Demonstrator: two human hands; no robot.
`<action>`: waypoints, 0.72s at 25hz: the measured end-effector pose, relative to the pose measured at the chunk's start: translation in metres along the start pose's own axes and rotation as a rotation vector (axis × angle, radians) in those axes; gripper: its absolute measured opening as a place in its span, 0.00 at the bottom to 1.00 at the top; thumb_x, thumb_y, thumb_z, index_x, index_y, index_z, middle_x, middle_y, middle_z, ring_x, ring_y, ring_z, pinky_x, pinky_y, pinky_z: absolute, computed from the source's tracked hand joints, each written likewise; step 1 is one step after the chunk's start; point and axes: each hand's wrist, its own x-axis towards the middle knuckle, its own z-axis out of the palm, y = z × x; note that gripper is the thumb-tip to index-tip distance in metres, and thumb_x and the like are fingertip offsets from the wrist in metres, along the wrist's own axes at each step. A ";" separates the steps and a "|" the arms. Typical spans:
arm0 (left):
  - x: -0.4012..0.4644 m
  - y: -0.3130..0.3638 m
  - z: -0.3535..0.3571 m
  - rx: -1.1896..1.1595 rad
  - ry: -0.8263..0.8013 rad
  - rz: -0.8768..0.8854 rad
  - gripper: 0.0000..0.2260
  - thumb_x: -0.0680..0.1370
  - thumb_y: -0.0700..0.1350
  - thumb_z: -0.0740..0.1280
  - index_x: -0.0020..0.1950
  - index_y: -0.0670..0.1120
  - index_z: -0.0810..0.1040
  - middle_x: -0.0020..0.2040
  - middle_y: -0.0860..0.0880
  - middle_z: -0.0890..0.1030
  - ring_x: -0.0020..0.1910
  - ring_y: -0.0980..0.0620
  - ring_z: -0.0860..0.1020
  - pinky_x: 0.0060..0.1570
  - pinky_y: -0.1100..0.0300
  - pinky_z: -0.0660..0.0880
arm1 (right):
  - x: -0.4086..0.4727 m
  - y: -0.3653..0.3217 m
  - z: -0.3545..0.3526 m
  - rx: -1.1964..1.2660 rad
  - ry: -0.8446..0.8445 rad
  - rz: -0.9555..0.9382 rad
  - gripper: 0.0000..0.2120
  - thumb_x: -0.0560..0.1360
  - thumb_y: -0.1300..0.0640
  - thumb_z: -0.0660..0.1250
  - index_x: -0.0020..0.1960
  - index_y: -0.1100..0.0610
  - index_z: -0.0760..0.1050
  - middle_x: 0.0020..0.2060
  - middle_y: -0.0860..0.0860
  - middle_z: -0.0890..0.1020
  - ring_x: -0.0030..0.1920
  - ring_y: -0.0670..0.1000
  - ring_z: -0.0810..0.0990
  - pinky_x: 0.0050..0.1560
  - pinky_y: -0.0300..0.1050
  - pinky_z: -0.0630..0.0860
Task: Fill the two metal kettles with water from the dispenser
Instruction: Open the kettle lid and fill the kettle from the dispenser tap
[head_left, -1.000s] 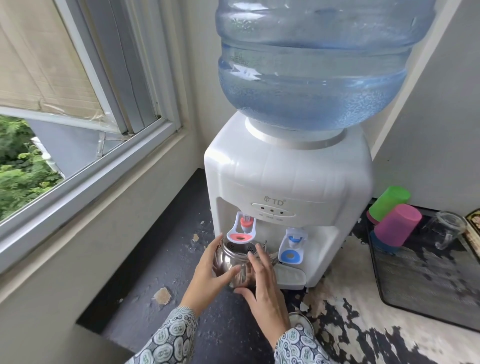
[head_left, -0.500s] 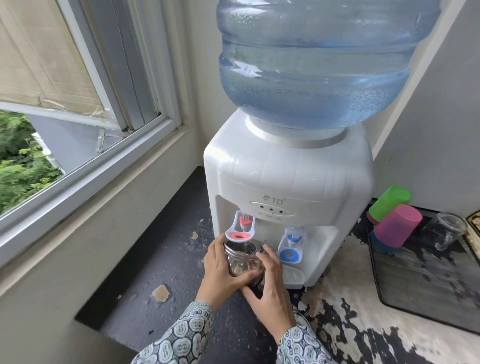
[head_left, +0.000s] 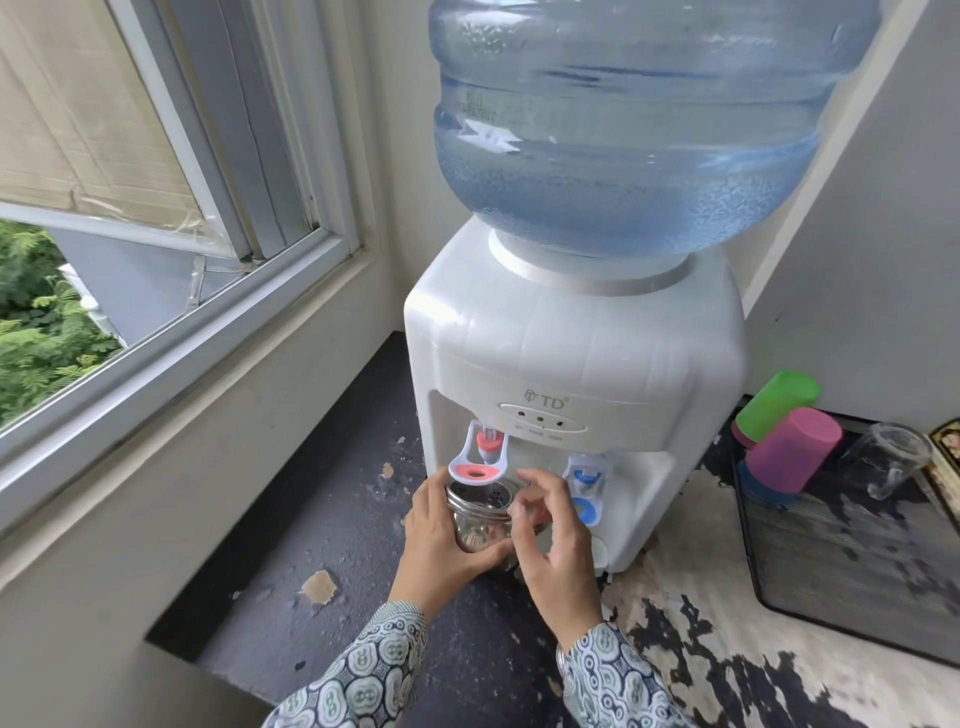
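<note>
A small shiny metal kettle (head_left: 480, 525) with an open top is held right under the red tap (head_left: 480, 460) of the white water dispenser (head_left: 571, 353). My left hand (head_left: 441, 551) wraps around the kettle's left side. On the kettle's right is my right hand (head_left: 556, 545), its fingers spread and raised and its thumb at the rim. The dispenser's blue tap (head_left: 584, 483) hangs further right. A big blue water bottle (head_left: 623, 130) sits on top of the dispenser. Only one kettle is in view.
The dispenser stands on a worn dark counter (head_left: 337, 519) in a corner below a window (head_left: 156, 312). On the right, a black mesh tray (head_left: 857, 561) holds a green cup (head_left: 776, 400), a pink cup (head_left: 795, 457) and a glass mug (head_left: 883, 457).
The kettle has risen closer to the red tap in my left hand. My right hand has loosened from the kettle's side and spread its fingers upward.
</note>
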 end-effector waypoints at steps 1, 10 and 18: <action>0.001 -0.001 0.000 0.005 0.000 0.004 0.42 0.59 0.66 0.69 0.68 0.50 0.61 0.62 0.51 0.68 0.64 0.54 0.65 0.67 0.50 0.63 | 0.001 -0.001 -0.001 0.005 -0.028 0.003 0.12 0.74 0.50 0.58 0.57 0.43 0.68 0.41 0.47 0.78 0.41 0.47 0.77 0.45 0.30 0.73; 0.001 -0.003 0.001 0.018 -0.015 -0.029 0.42 0.59 0.67 0.69 0.68 0.55 0.60 0.63 0.52 0.68 0.63 0.52 0.67 0.65 0.52 0.66 | 0.005 -0.007 0.001 0.049 -0.122 0.040 0.11 0.74 0.49 0.57 0.57 0.45 0.70 0.45 0.47 0.80 0.47 0.42 0.79 0.46 0.27 0.73; 0.001 -0.002 -0.001 0.009 -0.031 -0.059 0.43 0.57 0.66 0.70 0.68 0.58 0.58 0.64 0.53 0.66 0.64 0.49 0.66 0.63 0.51 0.68 | 0.012 -0.022 -0.004 0.130 -0.061 0.046 0.14 0.74 0.51 0.59 0.59 0.46 0.70 0.48 0.42 0.80 0.49 0.41 0.79 0.49 0.28 0.73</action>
